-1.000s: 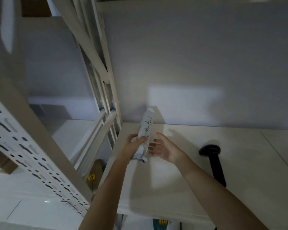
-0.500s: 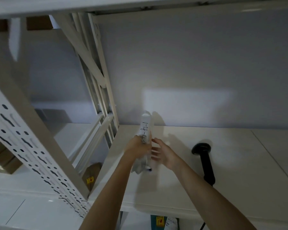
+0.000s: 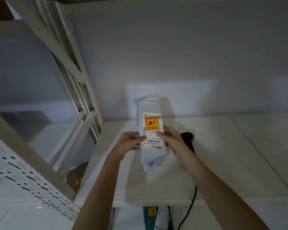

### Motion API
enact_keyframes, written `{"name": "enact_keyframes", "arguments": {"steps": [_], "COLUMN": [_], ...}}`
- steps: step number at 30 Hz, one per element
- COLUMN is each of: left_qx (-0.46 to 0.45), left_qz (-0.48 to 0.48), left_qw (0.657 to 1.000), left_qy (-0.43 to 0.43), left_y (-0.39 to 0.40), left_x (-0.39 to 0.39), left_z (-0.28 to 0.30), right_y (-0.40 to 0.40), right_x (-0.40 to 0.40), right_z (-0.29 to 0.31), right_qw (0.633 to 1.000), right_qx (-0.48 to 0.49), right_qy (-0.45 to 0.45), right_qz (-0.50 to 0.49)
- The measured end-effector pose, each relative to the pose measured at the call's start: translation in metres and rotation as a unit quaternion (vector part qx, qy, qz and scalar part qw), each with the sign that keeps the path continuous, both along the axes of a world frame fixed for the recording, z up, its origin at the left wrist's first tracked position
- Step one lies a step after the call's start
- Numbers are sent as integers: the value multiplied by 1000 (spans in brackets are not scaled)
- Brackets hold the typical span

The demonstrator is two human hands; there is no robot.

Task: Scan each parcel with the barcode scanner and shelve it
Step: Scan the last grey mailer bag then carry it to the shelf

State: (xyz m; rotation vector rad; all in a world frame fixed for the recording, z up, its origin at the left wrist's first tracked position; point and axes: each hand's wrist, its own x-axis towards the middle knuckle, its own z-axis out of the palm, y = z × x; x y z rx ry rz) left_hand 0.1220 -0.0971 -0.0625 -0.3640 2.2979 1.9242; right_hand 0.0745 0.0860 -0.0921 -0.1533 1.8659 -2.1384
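A grey poly-bag parcel point(image 3: 150, 156) stands upright over the white shelf point(image 3: 223, 163), its label with a barcode and a yellow-red sticker facing me. My left hand point(image 3: 129, 142) grips its left edge and my right hand point(image 3: 172, 140) grips its right edge. The black barcode scanner point(image 3: 189, 140) lies on the shelf just right of my right hand, partly hidden by it, and its cable point(image 3: 189, 211) drops over the front edge.
A white perforated upright point(image 3: 23, 171) and cross braces point(image 3: 68, 63) stand at the left. A brown box point(image 3: 76, 175) sits below between the shelf units. More parcels point(image 3: 157, 216) show under the shelf's front edge. The grey wall lies behind.
The parcel has turned from edge-on to label-facing-me. My right hand, open beside it before, now grips its right edge. The view moved closer.
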Motion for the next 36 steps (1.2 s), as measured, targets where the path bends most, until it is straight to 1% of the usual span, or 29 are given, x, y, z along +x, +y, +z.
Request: {"name": "enact_keyframes", "arguments": {"steps": [1, 2, 3, 4, 5, 6, 7, 8, 10, 11, 12, 14, 15, 16, 17, 19, 22, 25, 27, 30, 36], "left_qx": [12, 22, 30, 38, 48, 55, 62, 66, 73, 78, 82, 90, 94, 98, 100, 104, 114, 120, 119, 119, 113], "left_qz": [1, 5, 11, 19, 26, 31, 36, 41, 51, 56, 61, 68, 71, 75, 80, 90, 108, 126, 133, 139, 140], "left_qw": [1000, 1000, 999, 999, 998, 998, 997, 997, 996, 995, 994, 993, 993, 992, 991, 990, 987, 984, 983, 983, 983], "left_qy": [7, 13, 16, 18, 20, 23, 26, 28, 28, 27, 27, 30, 31, 33, 35, 41, 44, 39, 33, 25, 24], "left_y": [3, 5, 8, 10, 13, 14, 16, 16, 18, 18, 18, 18, 19, 19, 19, 19, 22, 28, 33, 36, 39], "left_x": [-2, -4, -5, -6, -7, -8, -9, -10, -13, -15, -16, -19, -20, -22, -23, -26, -30, -32, -33, -35, -34], "left_z": [1, 1, 0, -1, -3, -5, -6, -7, -8, -8, -8, -6, -5, -4, -4, -3, -1, 2, 4, 3, 1], "right_y": [4, 8, 15, 23, 33, 42, 51, 57, 62, 61, 60, 60, 62, 63, 64, 64, 61, 54, 47, 38, 32], "right_x": [1, 3, 5, 7, 10, 15, 18, 21, 23, 23, 21, 13, 9, 9, 10, 17, 36, 60, 75, 88, 94], "right_z": [3, 4, 5, 4, 0, -3, -10, -16, -29, -32, -32, -28, -25, -19, -15, -6, 11, 31, 40, 47, 47], "right_qw": [999, 993, 973, 932, 880, 841, 825, 826, 840, 857, 881, 929, 944, 950, 953, 962, 973, 979, 976, 974, 974], "right_qx": [16, 63, 141, 235, 318, 373, 414, 454, 509, 496, 455, 312, 234, 170, 130, 93, 78, 138, 176, 201, 201], "right_qy": [34, 80, 135, 193, 236, 248, 229, 181, 50, -6, -49, -130, -174, -209, -225, -199, -108, -13, 22, 34, 28], "right_qz": [-19, -58, -122, -198, -263, -303, -309, -282, -181, -140, -124, -149, -156, -156, -153, -161, -187, -149, -124, -101, -95]}}
